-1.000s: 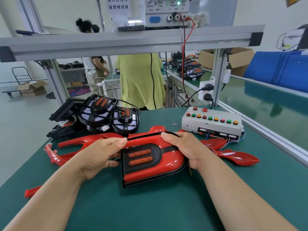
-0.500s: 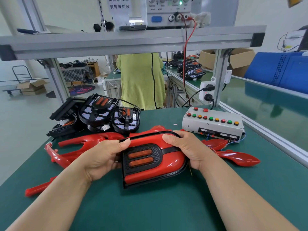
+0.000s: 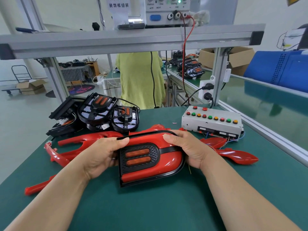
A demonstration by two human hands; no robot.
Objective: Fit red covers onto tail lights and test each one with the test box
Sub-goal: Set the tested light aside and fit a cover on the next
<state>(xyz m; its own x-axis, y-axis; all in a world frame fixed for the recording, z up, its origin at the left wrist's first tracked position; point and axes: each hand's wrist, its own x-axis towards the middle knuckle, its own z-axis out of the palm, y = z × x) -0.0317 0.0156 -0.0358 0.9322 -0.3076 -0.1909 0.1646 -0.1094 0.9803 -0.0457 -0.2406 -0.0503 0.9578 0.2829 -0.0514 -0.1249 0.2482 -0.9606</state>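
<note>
A tail light with its red cover (image 3: 150, 159) on sits in the middle of the green bench, two orange strips in its black centre. My left hand (image 3: 101, 155) grips its left end with the thumb on the top edge. My right hand (image 3: 188, 147) grips the right end, thumb pressing the cover's top. The white test box (image 3: 211, 122) with coloured buttons stands behind to the right. Loose red covers (image 3: 236, 155) lie to the right and more of them (image 3: 93, 139) to the left.
Several bare black tail lights (image 3: 100, 112) are piled at the back left. An aluminium frame shelf (image 3: 133, 40) carries a power supply (image 3: 166, 10) overhead, with cables running down to a socket (image 3: 206, 90). A person in a yellow-green top (image 3: 138, 79) stands beyond the bench.
Both hands have closed in a little on the covered tail light; the left thumb now sits on its top edge. The light has hardly moved.
</note>
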